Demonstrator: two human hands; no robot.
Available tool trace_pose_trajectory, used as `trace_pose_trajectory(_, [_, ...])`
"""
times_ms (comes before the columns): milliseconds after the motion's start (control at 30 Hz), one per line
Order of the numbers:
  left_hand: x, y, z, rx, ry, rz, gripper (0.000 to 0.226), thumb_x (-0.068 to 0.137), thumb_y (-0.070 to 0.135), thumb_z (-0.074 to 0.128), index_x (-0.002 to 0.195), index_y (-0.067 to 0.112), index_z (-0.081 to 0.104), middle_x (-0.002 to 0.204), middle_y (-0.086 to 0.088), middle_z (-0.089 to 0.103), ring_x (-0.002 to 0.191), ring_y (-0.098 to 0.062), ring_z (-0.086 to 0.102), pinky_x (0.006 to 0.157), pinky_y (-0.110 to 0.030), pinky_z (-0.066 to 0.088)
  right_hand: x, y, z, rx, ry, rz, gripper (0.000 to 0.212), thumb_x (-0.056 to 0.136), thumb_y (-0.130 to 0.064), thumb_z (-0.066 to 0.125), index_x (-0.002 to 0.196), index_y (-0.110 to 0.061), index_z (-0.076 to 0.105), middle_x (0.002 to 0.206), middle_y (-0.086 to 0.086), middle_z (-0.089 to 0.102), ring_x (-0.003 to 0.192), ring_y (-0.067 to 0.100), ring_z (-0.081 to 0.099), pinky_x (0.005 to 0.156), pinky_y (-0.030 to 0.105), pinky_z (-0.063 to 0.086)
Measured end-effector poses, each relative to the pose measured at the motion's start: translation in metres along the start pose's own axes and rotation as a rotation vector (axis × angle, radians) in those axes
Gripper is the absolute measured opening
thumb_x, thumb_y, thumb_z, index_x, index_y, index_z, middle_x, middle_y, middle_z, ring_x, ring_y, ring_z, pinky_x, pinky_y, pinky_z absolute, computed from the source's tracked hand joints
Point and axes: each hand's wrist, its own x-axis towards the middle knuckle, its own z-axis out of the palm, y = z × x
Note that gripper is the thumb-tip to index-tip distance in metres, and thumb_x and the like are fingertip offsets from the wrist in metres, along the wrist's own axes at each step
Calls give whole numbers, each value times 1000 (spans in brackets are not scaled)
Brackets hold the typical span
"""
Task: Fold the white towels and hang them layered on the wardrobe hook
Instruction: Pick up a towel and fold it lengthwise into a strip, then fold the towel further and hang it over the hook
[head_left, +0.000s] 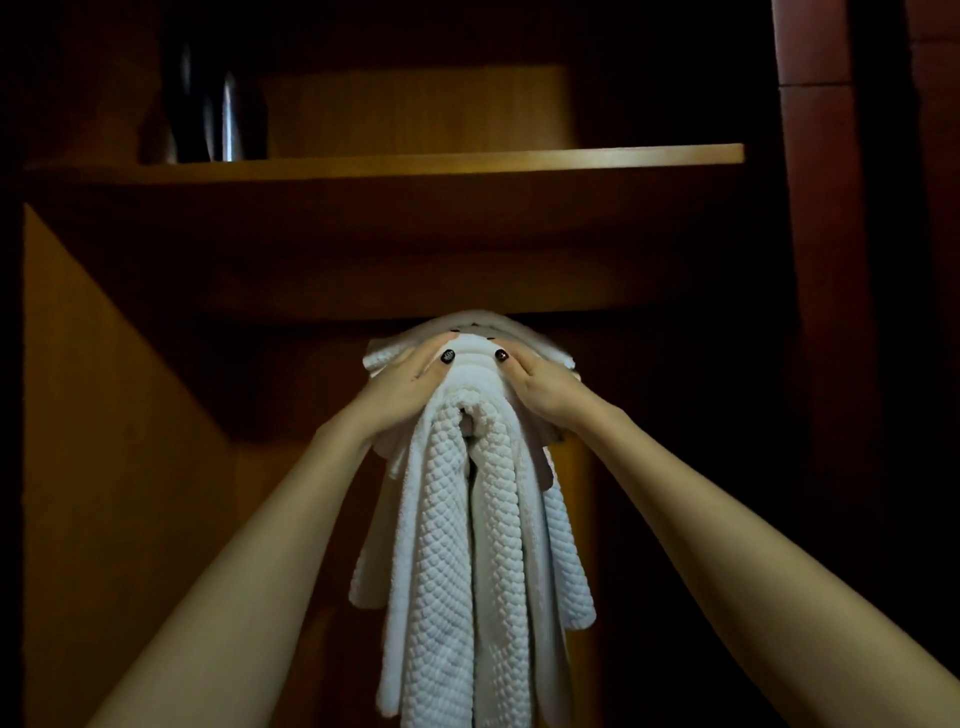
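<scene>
Left hand (410, 374) and right hand (540, 384) curled round the top fold of the white towels (457, 571), draped in layers just below the shelf (415, 161) edge, hook hidden; likely soft, limp, light, best held at that fold.

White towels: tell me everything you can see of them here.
The white towels hang as a layered bundle below the wooden shelf. The front layer looks thick, with a bumpy waffle-like weave; smoother layers show behind. Folds fall straight down. The left hand and right hand grip the bunched top; any hook is hidden.
</scene>
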Motion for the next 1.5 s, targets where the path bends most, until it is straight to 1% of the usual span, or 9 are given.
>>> trace_pose_trajectory(100, [-11, 16, -5, -90, 20, -37, 50, 103, 42, 37, 150, 25, 35, 156, -3, 34, 143, -16, 30, 120, -37, 21, -20, -4, -10, 72, -63, 26, 55, 104, -50, 26, 156, -31, 20, 160, 1, 30, 134, 20, 40, 106, 33, 33])
trace_pose_trajectory(200, [-45, 30, 3, -8, 204, -4, 48, 102, 36, 47, 146, 18, 42, 152, -5, 39, 141, -18, 34, 112, -26, 23, -64, -4, -23, 145, 7, 66, 51, 105, -42, 36, 153, -30, 28, 156, 0, 37, 127, 17, 47, 91, 21, 36])
trace_pose_trajectory(367, [-133, 49, 56, 49, 253, 106, 42, 97, 20, 57, 138, 13, 52, 148, -8, 44, 139, -22, 36, 111, -27, 24, -182, -6, -12, 55, -8, 90, 51, 102, -35, 46, 150, -21, 36, 152, 7, 42, 140, 23, 38, 110, 29, 30])
trace_pose_trajectory(567, [-247, 86, 174, 104, -161, 93, 58, 98, 30, 53, 151, 17, 33, 157, -5, 32, 146, -22, 24, 118, -40, 24, -352, 36, -6, -138, -166, 378, 51, 102, -33, 47, 152, -28, 33, 154, 14, 33, 143, 29, 31, 116, 44, 31])
trace_pose_trajectory(700, [-319, 116, 258, 270, -532, 245, 61, 101, 35, 47, 154, 16, 25, 160, -8, 22, 147, -23, 20, 119, -38, 18, -483, 90, -4, -357, -350, 579, 56, 103, -34, 43, 155, -32, 22, 161, 13, 20, 148, 33, 17, 118, 50, 27])
trace_pose_trajectory(800, [-367, 137, 316, 255, -733, 304, 60, 102, 38, 43, 155, 22, 19, 162, -2, 16, 150, -21, 12, 121, -41, 16, -573, 124, 2, -440, -484, 752, 59, 103, -35, 43, 156, -34, 17, 162, 11, 15, 149, 34, 12, 117, 50, 24])
trace_pose_trajectory(1067, [-488, 184, 488, 186, -992, 335, 61, 100, 38, 45, 155, 30, 18, 163, 5, 9, 151, -18, 2, 120, -43, 6, -758, 212, 8, -399, -620, 1190, 60, 102, -39, 44, 155, -33, 16, 161, 11, 17, 147, 36, 17, 115, 53, 25])
trace_pose_trajectory(1267, [-610, 186, 641, 121, -1098, 367, 60, 100, 37, 44, 154, 27, 20, 163, 3, 11, 150, -19, 4, 120, -44, 6, -906, 289, 68, -350, -595, 1302, 60, 102, -36, 44, 156, -29, 18, 161, 12, 20, 146, 37, 17, 117, 52, 25])
trace_pose_trajectory(1500, [-812, 141, 805, 106, -1207, 467, 57, 102, 38, 41, 154, 21, 23, 161, -1, 17, 149, -22, 11, 120, -43, 12, -1089, 382, 204, -310, -628, 1334, 62, 102, -38, 43, 157, -27, 15, 160, 14, 20, 145, 38, 19, 115, 52, 27])
